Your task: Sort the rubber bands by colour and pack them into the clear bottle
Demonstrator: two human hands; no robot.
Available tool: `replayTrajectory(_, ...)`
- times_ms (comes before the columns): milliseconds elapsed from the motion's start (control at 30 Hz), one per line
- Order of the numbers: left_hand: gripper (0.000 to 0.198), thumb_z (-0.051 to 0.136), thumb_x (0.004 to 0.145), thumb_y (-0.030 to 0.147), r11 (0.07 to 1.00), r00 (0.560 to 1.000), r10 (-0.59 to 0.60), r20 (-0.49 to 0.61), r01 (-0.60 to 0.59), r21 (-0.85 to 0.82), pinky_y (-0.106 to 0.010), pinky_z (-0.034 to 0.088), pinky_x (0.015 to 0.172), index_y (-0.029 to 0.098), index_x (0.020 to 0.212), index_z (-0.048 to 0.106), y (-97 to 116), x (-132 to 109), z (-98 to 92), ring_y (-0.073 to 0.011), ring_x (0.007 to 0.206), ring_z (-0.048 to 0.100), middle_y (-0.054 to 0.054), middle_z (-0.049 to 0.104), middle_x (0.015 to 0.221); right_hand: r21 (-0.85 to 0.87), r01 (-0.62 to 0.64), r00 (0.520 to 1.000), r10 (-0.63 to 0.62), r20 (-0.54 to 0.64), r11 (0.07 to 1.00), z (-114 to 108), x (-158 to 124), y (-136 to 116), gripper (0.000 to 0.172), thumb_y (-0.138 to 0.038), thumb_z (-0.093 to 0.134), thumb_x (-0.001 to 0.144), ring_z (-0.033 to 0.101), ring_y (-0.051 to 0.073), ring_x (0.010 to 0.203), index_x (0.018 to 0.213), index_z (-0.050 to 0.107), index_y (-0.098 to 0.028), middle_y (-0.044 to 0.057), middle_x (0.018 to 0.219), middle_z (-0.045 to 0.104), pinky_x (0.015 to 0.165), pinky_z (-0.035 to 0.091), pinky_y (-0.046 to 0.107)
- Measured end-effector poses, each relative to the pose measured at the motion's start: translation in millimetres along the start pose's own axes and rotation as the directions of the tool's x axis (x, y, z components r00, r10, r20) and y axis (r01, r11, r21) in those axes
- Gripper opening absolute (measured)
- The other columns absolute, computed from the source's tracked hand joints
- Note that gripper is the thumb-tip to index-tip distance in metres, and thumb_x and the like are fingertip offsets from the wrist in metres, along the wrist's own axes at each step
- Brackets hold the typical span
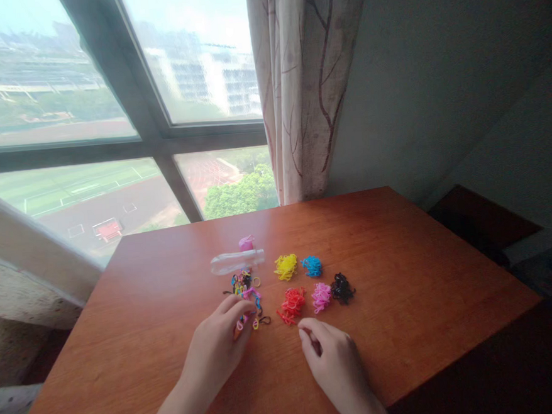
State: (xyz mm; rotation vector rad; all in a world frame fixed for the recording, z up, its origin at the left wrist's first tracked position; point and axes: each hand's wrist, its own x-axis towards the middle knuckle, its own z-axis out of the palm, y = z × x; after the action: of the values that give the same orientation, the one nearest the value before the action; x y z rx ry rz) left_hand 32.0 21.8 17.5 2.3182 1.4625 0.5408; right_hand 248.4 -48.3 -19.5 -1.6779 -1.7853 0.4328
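My left hand (223,333) is over a pile of mixed-colour rubber bands (242,284), its thumb and fingertips drawn together among the bands; whatever they pinch is hidden. Just below the red rubber bands (292,303) is my right hand (331,354), with fingers curled and thumb against the forefinger. Anything between those tips is too small to make out. Sorted heaps of yellow rubber bands (286,267), blue rubber bands (311,266), pink rubber bands (321,296) and black rubber bands (342,288) lie to the right of the mixed pile.
Behind the mixed pile, a clear plastic container (237,261) lies on its side, with a pink object (246,242) beyond it. The wooden table (428,291) ends near a window (158,139) and a patterned curtain (296,92).
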Motion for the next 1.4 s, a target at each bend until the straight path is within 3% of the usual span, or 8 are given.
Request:
replayTrajectory(200, 0.018, 0.047, 0.094, 0.029, 0.998, 0.997, -0.061, -0.051, 0.061, -0.009, -0.02, 0.047, 0.062, 0.026, 0.096, 0.064, -26.5, -28.8, -2.7, -0.0112, 0.063, 0.061, 0.002, 0.066, 0.09, -0.122, 0.015, 0.997, -0.005, 0.078, 0.992, 23.3, 4.0, -34.8, 0.019, -0.013, 0.055, 0.088, 0.067, 0.017, 0.071, 0.1, 0.066, -0.024, 0.0, 0.08, 0.072, 0.062, 0.038, 0.025)
replayTrajectory(433, 0.017, 0.047, 0.094, 0.029, 0.992, 0.992, -0.097, -0.076, 0.091, -0.084, -0.021, 0.049, 0.067, 0.026, 0.093, 0.064, -28.2, -38.0, 5.9, -0.012, 0.072, 0.065, 0.001, 0.066, 0.091, -0.295, -0.015, 0.989, 0.058, 0.138, 0.955, 37.8, 18.7, -61.4, 0.032, -0.015, 0.056, 0.09, 0.071, 0.022, 0.074, 0.121, 0.058, -0.021, 0.005, 0.088, 0.074, 0.058, 0.041, 0.027)
replayTrajectory(667, 0.019, 0.045, 0.095, 0.03, 0.991, 0.991, -0.121, -0.049, 0.118, -0.063, -0.021, 0.048, 0.066, 0.026, 0.092, 0.063, -23.3, -38.5, 7.5, -0.0119, 0.071, 0.064, 0.002, 0.065, 0.09, -0.382, -0.078, 0.98, 0.142, 0.141, 0.921, 38.3, 24.3, -63.5, 0.019, -0.01, 0.054, 0.091, 0.071, 0.022, 0.068, 0.104, 0.063, -0.021, 0.005, 0.08, 0.074, 0.053, 0.037, 0.026)
replayTrajectory(833, 0.02, 0.043, 0.096, 0.03, 0.993, 0.993, -0.111, -0.049, 0.109, -0.041, -0.021, 0.047, 0.063, 0.026, 0.093, 0.063, -23.7, -39.9, 8.7, -0.0113, 0.068, 0.063, 0.002, 0.064, 0.089, -0.383, -0.061, 0.988, 0.111, 0.108, 0.922, 38.3, 23.3, -60.1, 0.015, -0.009, 0.057, 0.088, 0.069, 0.019, 0.062, 0.084, 0.063, -0.022, 0.002, 0.071, 0.072, 0.051, 0.032, 0.024)
replayTrajectory(1000, 0.019, 0.044, 0.094, 0.027, 0.996, 0.995, -0.08, -0.057, 0.078, -0.043, -0.02, 0.048, 0.064, 0.028, 0.094, 0.063, -21.3, -41.3, 9.0, -0.0118, 0.07, 0.065, 0.003, 0.066, 0.089, -0.249, -0.007, 1.0, 0.002, -0.021, 0.968, 29.6, 15.4, -44.4, 0.017, -0.013, 0.052, 0.091, 0.067, 0.016, 0.058, 0.083, 0.063, -0.022, -0.001, 0.066, 0.07, 0.052, 0.032, 0.024)
replayTrajectory(1133, 0.018, 0.045, 0.092, 0.024, 0.997, 0.996, -0.069, -0.063, 0.067, -0.041, -0.02, 0.048, 0.062, 0.028, 0.094, 0.062, -15.7, -40.4, 7.8, -0.0119, 0.067, 0.065, 0.003, 0.066, 0.086, -0.184, 0.002, 0.987, -0.032, -0.16, 0.983, 5.5, 13.4, -14.9, 0.029, -0.029, 0.042, 0.098, 0.063, 0.014, 0.051, 0.083, 0.065, -0.022, -0.001, 0.059, 0.066, 0.052, 0.034, 0.023)
replayTrajectory(1300, 0.019, 0.045, 0.091, 0.022, 0.998, 0.997, -0.061, -0.049, 0.059, -0.033, -0.02, 0.049, 0.063, 0.028, 0.093, 0.062, -8.0, -39.9, 10.2, -0.0134, 0.073, 0.068, 0.002, 0.068, 0.09, -0.251, -0.142, 0.944, 0.055, -0.324, 0.957, -34.8, 18.7, 37.3, 0.039, -0.046, 0.039, 0.097, 0.065, 0.017, 0.054, 0.09, 0.068, -0.02, 0.002, 0.06, 0.066, 0.052, 0.035, 0.025)
replayTrajectory(1400, 0.02, 0.043, 0.092, 0.023, 0.998, 0.998, -0.058, -0.026, 0.057, -0.042, -0.021, 0.05, 0.067, 0.029, 0.093, 0.062, -4.2, -39.5, 13.1, -0.0143, 0.079, 0.07, 0.001, 0.069, 0.097, -0.283, -0.214, 0.93, 0.106, -0.353, 0.935, -48.9, 24.4, 63.5, 0.042, -0.051, 0.04, 0.095, 0.065, 0.019, 0.055, 0.09, 0.069, -0.02, 0.003, 0.061, 0.067, 0.051, 0.036, 0.026)
